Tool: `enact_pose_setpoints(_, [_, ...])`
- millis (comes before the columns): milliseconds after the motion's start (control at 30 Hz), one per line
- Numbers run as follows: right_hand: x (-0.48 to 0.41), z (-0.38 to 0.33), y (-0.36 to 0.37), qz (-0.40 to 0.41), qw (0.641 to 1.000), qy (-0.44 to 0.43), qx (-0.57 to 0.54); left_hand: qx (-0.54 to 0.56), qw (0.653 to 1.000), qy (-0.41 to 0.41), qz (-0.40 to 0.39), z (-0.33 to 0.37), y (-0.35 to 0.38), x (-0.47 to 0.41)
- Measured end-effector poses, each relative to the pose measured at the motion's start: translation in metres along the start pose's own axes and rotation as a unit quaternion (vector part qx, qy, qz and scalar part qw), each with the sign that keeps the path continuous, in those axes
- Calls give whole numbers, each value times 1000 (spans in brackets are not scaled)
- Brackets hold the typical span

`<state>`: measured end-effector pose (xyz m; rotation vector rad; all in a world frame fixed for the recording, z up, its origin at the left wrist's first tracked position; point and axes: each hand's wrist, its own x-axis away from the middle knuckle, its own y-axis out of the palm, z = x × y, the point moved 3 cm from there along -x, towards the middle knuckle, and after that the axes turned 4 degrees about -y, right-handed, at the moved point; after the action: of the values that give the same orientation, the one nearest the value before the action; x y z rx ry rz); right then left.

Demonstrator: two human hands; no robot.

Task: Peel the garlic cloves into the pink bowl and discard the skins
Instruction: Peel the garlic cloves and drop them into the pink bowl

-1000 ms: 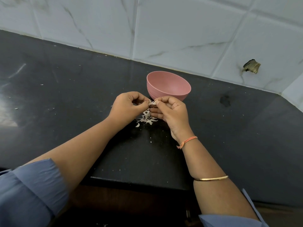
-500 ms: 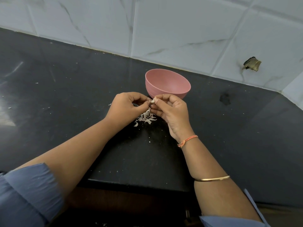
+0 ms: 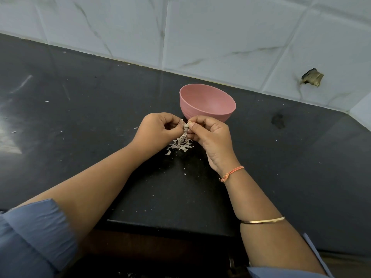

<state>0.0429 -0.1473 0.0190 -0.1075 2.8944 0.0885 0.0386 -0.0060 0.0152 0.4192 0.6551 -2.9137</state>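
Clove: garlic clove [image 3: 185, 125] pinched, I note, between left hand [image 3: 158, 130] and right hand [image 3: 210, 135].
Skins: skins [image 3: 180, 144] heaped at 7 o'clock of pink bowl [image 3: 208, 101].

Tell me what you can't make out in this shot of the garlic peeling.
Head view only:
- The garlic clove: mostly covered by fingertips of the left hand and right hand, so how much skin remains is unclear.
- The pink bowl: its near wall hides the bottom, so its contents are unknown.
- The skin pile: its far part lies behind both hands.
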Motion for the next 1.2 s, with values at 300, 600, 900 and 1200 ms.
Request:
enact_pose_setpoints(300, [0, -3, 2, -12, 1000, -28, -7, 143, 983, -109, -44, 0, 1, 0])
enact_pose_setpoints(600, [-1, -2, 0, -3, 999, -31, -10, 132, 986, -95, -42, 0, 0, 0])
enact_pose_setpoints(900, [0, -1, -1, 11, 998, -46, 52, 66, 996, -53, -17, 4, -2, 2])
enact_pose_setpoints(1200, [-1, 0, -2, 5, 989, -63, 137, 29, 999, -27, -31, 2, -1, 2])
